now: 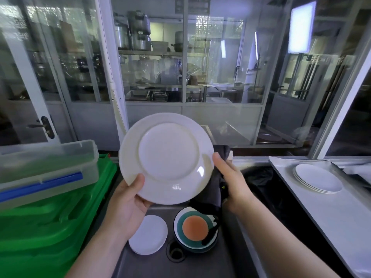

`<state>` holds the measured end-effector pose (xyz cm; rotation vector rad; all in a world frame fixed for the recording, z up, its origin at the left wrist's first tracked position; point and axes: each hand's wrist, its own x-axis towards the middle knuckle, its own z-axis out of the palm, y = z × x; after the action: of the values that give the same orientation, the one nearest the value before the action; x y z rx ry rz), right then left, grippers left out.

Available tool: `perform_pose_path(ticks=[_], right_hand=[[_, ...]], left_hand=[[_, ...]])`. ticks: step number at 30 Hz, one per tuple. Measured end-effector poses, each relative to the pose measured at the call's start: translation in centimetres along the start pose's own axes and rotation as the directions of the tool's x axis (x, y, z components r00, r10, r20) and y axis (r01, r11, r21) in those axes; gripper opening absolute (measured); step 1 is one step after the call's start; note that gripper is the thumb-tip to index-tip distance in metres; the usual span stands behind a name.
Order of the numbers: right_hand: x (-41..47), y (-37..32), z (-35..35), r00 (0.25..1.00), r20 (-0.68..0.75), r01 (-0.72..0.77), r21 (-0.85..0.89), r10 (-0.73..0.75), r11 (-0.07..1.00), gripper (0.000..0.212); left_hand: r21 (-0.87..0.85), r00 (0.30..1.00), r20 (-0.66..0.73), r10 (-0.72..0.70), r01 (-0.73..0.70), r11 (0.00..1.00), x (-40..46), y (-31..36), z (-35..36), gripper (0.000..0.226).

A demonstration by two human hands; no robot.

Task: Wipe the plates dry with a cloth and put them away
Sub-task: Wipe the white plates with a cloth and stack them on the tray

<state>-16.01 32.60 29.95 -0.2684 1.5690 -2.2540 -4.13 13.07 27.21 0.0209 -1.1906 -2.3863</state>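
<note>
A large white plate is held up over the sink with its underside facing me. My left hand grips its lower left rim, thumb on the underside. My right hand holds a dark grey cloth against the plate's right edge; part of the cloth is hidden behind the plate. Below, in the steel sink, lie a small stack of white plates and a stack of bowls, the top one teal, white and orange. A stack of white plates rests on the white counter at the right.
A green plastic crate with a clear lidded container on top stands at the left. The sink drain sits between the stacks. Glass partitions close off the area ahead.
</note>
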Motion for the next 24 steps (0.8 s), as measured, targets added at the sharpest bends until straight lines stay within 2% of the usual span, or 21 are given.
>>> perform_pose_path(ticks=[2, 5, 6, 8, 9, 10, 12, 13, 15, 17, 19, 20, 21, 24], right_hand=[[-0.2, -0.3, 0.3, 0.997, 0.071, 0.000, 0.029, -0.002, 1.000, 0.054], [-0.1, -1.0, 0.4, 0.988, 0.155, -0.004, 0.191, -0.026, 0.982, 0.041], [-0.1, -1.3, 0.4, 0.988, 0.149, -0.001, 0.193, -0.028, 0.981, 0.041], [0.0, -2.1, 0.0, 0.991, 0.128, 0.014, 0.129, -0.031, 0.992, 0.043], [-0.1, -2.5, -0.1, 0.990, 0.136, 0.027, 0.099, -0.040, 0.995, 0.044], [-0.1, -3.0, -0.1, 0.986, 0.157, 0.033, 0.085, -0.046, 0.996, 0.044], [-0.2, -3.7, -0.3, 0.977, 0.210, 0.016, 0.078, -0.032, 0.997, 0.045], [-0.2, -4.0, -0.4, 0.972, 0.234, 0.003, 0.067, -0.018, 0.998, 0.044], [-0.3, -4.4, -0.4, 0.964, 0.267, -0.016, 0.036, 0.006, 0.999, 0.043], [-0.2, -4.6, -0.4, 0.966, 0.259, -0.024, 0.004, 0.022, 1.000, 0.048], [-0.1, -4.6, -0.2, 0.973, 0.227, -0.028, -0.028, 0.034, 0.999, 0.053], [0.0, -4.5, -0.1, 0.982, 0.188, -0.021, -0.054, 0.031, 0.998, 0.055], [0.2, -4.4, -0.1, 0.990, 0.139, -0.009, -0.075, 0.020, 0.997, 0.052], [0.9, -4.3, -0.1, 0.994, -0.018, 0.108, -0.026, -0.108, 0.994, 0.017]], left_hand=[[-0.014, 0.999, 0.040, -0.022, 0.023, 1.000, 0.1, -0.4, 0.0, 0.032], [-0.004, 0.994, 0.071, -0.086, 0.086, 0.996, -0.1, -0.8, 0.0, 0.033], [0.009, 0.988, 0.097, -0.119, 0.118, 0.993, -0.1, -0.8, -0.1, 0.047], [0.028, 0.966, 0.152, -0.207, 0.205, 0.978, 0.0, -0.4, -0.3, 0.089], [-0.003, 0.958, 0.176, -0.229, 0.233, 0.973, 0.2, 0.2, -0.6, 0.095], [-0.057, 0.954, 0.186, -0.235, 0.249, 0.967, 0.6, 0.8, -1.0, 0.092], [-0.123, 0.959, 0.130, -0.253, 0.269, 0.955, 1.6, 2.3, -1.7, 0.063], [-0.069, 0.960, 0.100, -0.263, 0.270, 0.960, 2.0, 3.0, -1.8, 0.053], [0.153, 0.963, 0.039, -0.268, 0.259, 0.954, 3.0, 3.9, -1.9, 0.051], [0.303, 0.961, 0.080, -0.264, 0.228, 0.925, 3.3, 4.9, -1.1, 0.046], [0.406, 0.961, 0.120, -0.251, 0.183, 0.895, 3.5, 5.6, -0.8, 0.059], [0.433, 0.968, 0.123, -0.219, 0.146, 0.889, 3.5, 5.7, -0.8, 0.058], [0.439, 0.975, 0.115, -0.192, 0.123, 0.890, 3.3, 5.8, -0.6, 0.055], [0.398, 0.990, 0.049, -0.135, 0.105, 0.911, 2.9, 5.1, -0.3, 0.051]])
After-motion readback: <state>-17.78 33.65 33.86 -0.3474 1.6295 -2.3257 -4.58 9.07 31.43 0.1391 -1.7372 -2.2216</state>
